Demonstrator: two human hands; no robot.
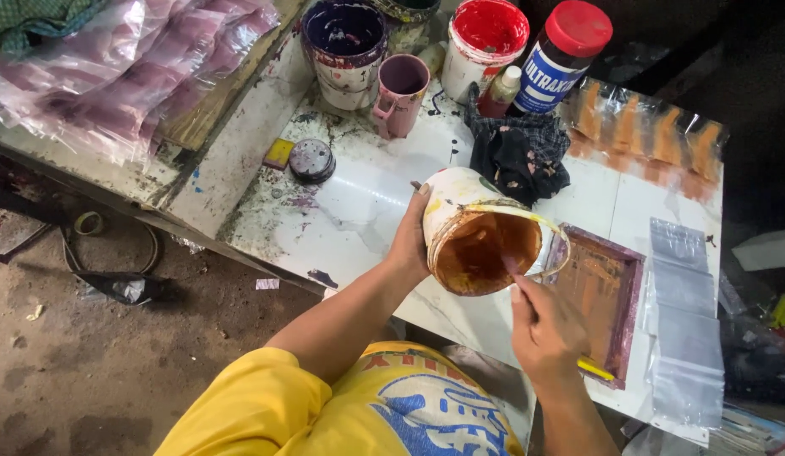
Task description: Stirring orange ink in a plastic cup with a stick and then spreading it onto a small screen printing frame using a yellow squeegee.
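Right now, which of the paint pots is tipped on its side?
The white pot with brown paint, tilted in the left hand. The purple pot and the red pot stand upright at the table's back.

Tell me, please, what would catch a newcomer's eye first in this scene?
Most striking is the tilted bucket of brown paint at the centre, gripped by the left hand while the right hand dips a tool inside. Behind it stand a red paint tub and a purple mug on the stained table.
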